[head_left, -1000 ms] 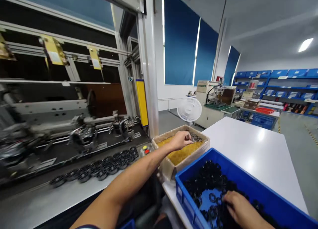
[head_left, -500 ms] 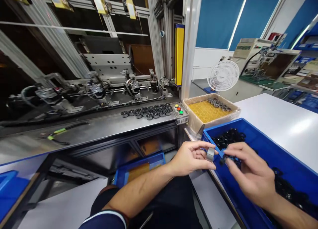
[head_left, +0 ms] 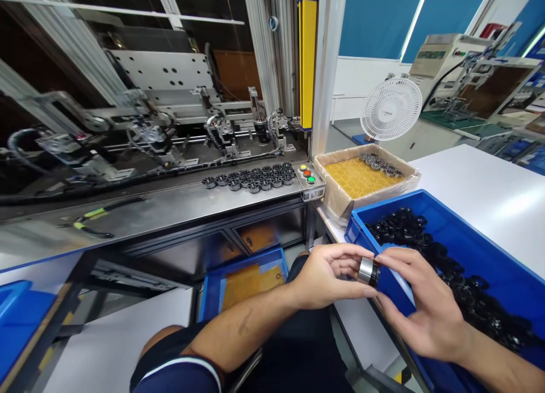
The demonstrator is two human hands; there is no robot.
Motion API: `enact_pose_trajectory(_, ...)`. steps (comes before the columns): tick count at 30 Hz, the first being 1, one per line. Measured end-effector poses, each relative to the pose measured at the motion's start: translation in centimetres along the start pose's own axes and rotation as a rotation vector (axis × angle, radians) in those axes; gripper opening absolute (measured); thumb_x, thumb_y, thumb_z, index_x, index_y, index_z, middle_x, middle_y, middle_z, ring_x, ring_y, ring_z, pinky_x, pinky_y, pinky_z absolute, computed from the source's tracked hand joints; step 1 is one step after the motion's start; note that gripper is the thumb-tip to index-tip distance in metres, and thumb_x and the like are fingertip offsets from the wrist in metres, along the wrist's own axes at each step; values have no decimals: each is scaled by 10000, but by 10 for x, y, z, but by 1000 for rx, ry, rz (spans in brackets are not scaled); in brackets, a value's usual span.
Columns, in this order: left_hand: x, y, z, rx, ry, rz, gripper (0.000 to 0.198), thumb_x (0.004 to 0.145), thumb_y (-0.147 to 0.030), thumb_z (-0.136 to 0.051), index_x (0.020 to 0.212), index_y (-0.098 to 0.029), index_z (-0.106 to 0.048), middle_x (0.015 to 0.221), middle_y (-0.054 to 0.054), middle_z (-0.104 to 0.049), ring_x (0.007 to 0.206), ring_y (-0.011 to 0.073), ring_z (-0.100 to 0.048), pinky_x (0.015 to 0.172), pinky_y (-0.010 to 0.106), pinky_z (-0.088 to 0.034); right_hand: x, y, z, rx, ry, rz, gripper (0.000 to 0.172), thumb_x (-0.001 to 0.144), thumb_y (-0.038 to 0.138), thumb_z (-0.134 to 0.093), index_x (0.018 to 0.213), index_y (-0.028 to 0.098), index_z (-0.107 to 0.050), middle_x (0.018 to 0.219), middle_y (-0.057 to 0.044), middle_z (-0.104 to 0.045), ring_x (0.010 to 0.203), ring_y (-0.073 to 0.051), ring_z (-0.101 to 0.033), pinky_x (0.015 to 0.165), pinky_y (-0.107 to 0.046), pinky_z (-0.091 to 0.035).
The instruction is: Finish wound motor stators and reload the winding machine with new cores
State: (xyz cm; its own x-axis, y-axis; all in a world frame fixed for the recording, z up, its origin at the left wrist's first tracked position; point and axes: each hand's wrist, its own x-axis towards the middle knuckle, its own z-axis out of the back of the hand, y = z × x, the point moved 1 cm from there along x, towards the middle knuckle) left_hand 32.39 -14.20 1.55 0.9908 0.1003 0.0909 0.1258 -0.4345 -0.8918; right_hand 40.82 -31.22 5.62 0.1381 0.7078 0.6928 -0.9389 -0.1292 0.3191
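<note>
My left hand (head_left: 327, 274) is closed on a short silver metal ring (head_left: 365, 270), gripped between its thumb and fingers. A small black plastic part (head_left: 375, 275) sits against the ring's right end; how deep it goes in cannot be seen. From the right, my right hand (head_left: 426, 296) has its fingertips at the black part's upper edge and its thumb below, curled around it. Both hands are over the near left edge of a blue bin (head_left: 481, 242), which holds many loose black plastic parts (head_left: 438, 256).
A plastic-lined box (head_left: 340, 203) with yellow dividers and several dark rings stands behind the bin. Rows of dark rings (head_left: 254, 185) lie on the metal ledge beside a button box (head_left: 313, 194). Green-and-black pliers (head_left: 96, 214) lie left. A white fan (head_left: 392, 110) stands behind.
My right hand has brought the black part leftward against the silver ring, closing the gap between the hands. The ring has turned slightly. The camera view has tipped downward.
</note>
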Motion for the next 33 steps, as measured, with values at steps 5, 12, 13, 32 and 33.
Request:
enact_pose_trajectory(5, 0, 3, 4, -64, 15, 12, 572, 527, -162, -945, 1048, -124, -712, 894, 51, -748, 834, 163, -733, 849, 290, -579, 2, -4, -5, -131, 4, 149, 576, 782, -86, -638, 1321, 92, -539, 1130, -156, -589, 1074, -239, -593, 885, -412, -554)
enact_pose_trajectory(12, -2, 7, 8, -110, 14, 99, 595, 497, -159, -954, 1043, -120, -723, 864, 45, -766, 820, 190, -751, 845, 329, -607, -4, -7, -2, -190, 58, 179, 545, 785, -14, -696, 1306, 87, -571, 1095, -165, -625, 1038, -266, -618, 841, -450, -574)
enact_pose_trajectory(13, -4, 7, 8, -102, 5, 115, 602, 494, -165, -956, 1048, -119, -725, 866, 50, -769, 824, 202, -755, 849, 345, -610, -5, -8, -2, -189, 71, 180, 549, 788, 0, -699, 1313, 91, -568, 1091, -164, -631, 1034, -267, -623, 836, -448, -577)
enact_pose_trajectory(32, -23, 30, 13, 225, -87, 45, 540, 854, -396, -723, 1336, -173, -627, 1309, 133, -679, 1246, 275, -619, 1097, 371, -468, -8, -10, -20, -347, 35, 265, 205, 937, 173, -553, 1090, 54, -619, 927, -130, -684, 873, -231, -647, 722, -377, -560)
enact_pose_trajectory(33, -24, 32, 13, 245, -95, 64, 526, 881, -403, -690, 1348, -173, -616, 1355, 137, -650, 1300, 279, -579, 1142, 386, -424, -9, -10, -21, -365, 39, 275, 192, 939, 163, -541, 1068, 50, -628, 898, -121, -681, 860, -227, -647, 715, -370, -556)
